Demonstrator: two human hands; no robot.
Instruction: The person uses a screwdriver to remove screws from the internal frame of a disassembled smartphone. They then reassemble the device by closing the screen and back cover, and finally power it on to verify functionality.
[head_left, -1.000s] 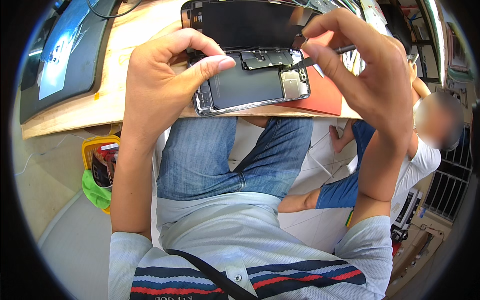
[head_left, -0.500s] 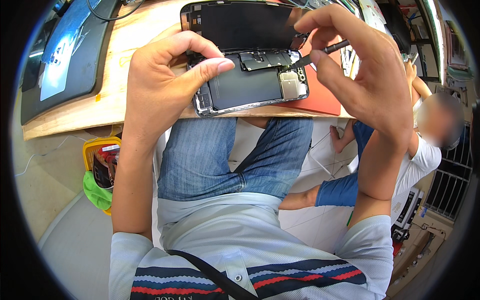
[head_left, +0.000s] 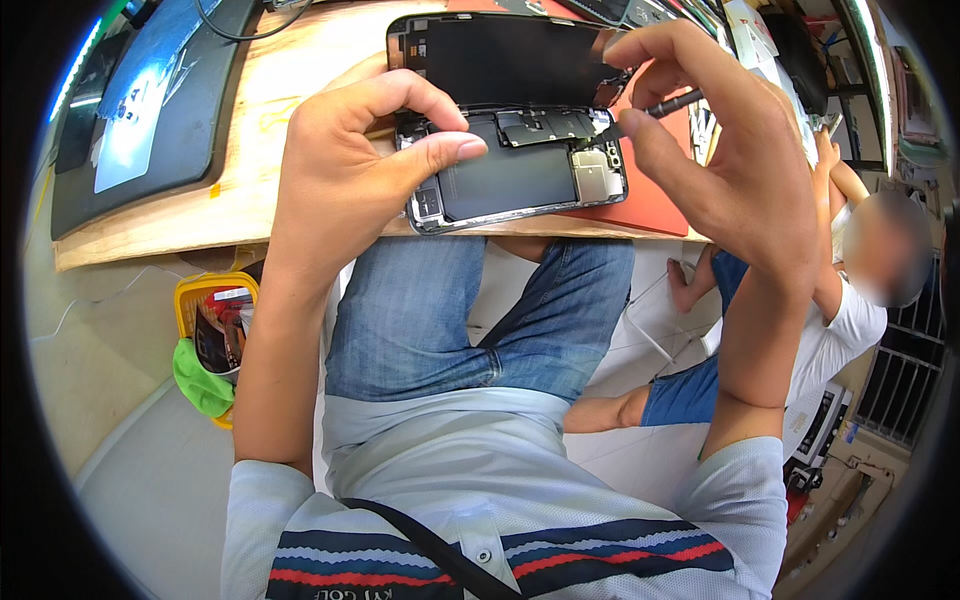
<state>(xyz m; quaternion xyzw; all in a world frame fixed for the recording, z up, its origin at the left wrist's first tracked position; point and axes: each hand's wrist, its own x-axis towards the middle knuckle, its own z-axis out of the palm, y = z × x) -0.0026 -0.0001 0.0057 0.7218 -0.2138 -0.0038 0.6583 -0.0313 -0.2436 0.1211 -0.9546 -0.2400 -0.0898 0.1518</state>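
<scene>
An opened smartphone (head_left: 510,185) lies at the front edge of the bench, its battery and inner parts bare. Its dark screen panel (head_left: 500,60) is folded out beyond the body. Over the phone's left end is my left hand (head_left: 370,160), thumb and forefinger curved toward each other with a small gap. Its other fingers are mostly hidden behind. My right hand (head_left: 730,160) pinches a slim dark tool (head_left: 675,104) between thumb and fingers. The tool's tip reaches the right end of a black shielded part (head_left: 545,128) inside the phone; exact contact is hard to tell.
An orange-red mat (head_left: 650,190) lies under the phone's right side. To the left is a large dark panel (head_left: 190,130) on the wooden bench (head_left: 250,190). A yellow basket (head_left: 185,300) hangs below. Another person (head_left: 850,320) sits at the right.
The phone, bench and both hands sit slightly farther right in the picture, as the view has shifted. The hands hold nearly the same pose, with the tool still at the phone's right side.
</scene>
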